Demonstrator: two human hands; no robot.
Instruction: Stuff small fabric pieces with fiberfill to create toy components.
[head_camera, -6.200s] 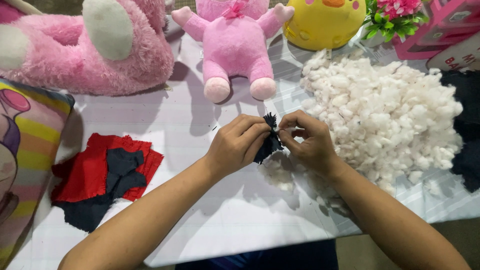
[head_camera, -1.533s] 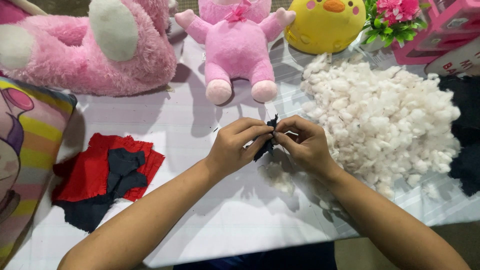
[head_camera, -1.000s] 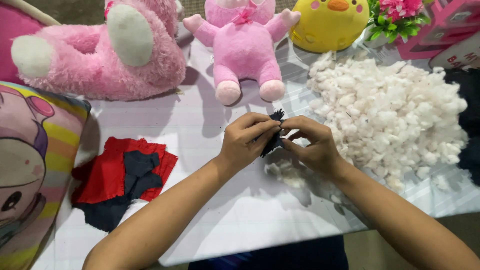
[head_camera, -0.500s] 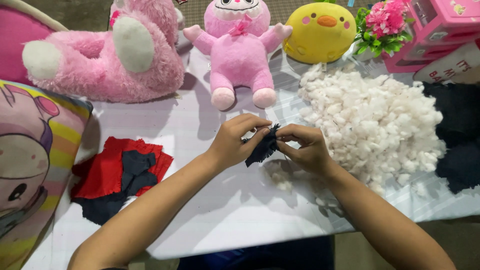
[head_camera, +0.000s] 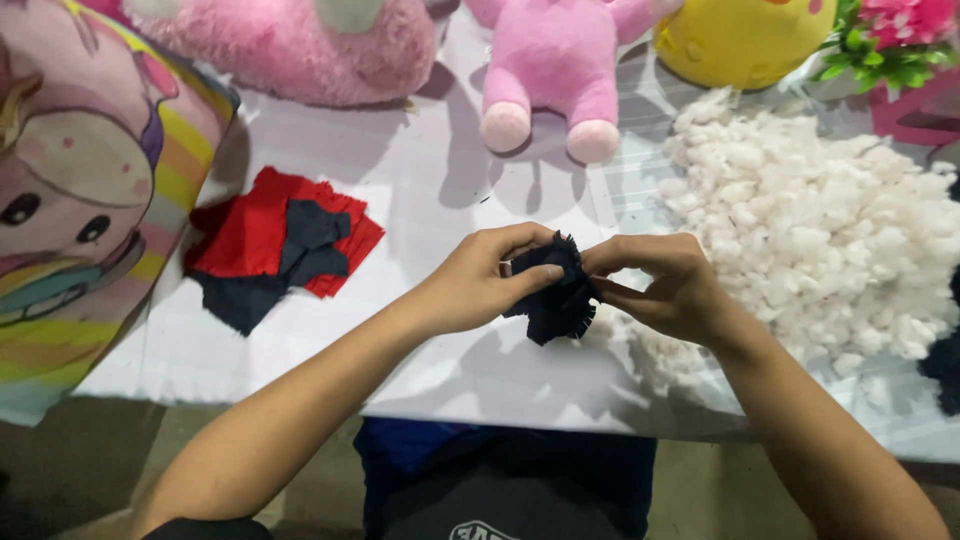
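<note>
1. Pinching from both sides, I am seeing the left hand (head_camera: 480, 285) and right hand (head_camera: 665, 285) closing on the dark frayed fabric pouch (head_camera: 555, 295), held between them above the white table (head_camera: 450, 200).
2. I am judging both hands equally near; its long axis is probably running top to bottom, with the stuffing pile (head_camera: 830, 230) lying just right.

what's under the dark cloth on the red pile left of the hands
The dark cloth lies on red cloth, which shows around it at the top and both sides. More dark fabric sticks out below. How many layers lie beneath is covered. All rests on the white table.
</note>
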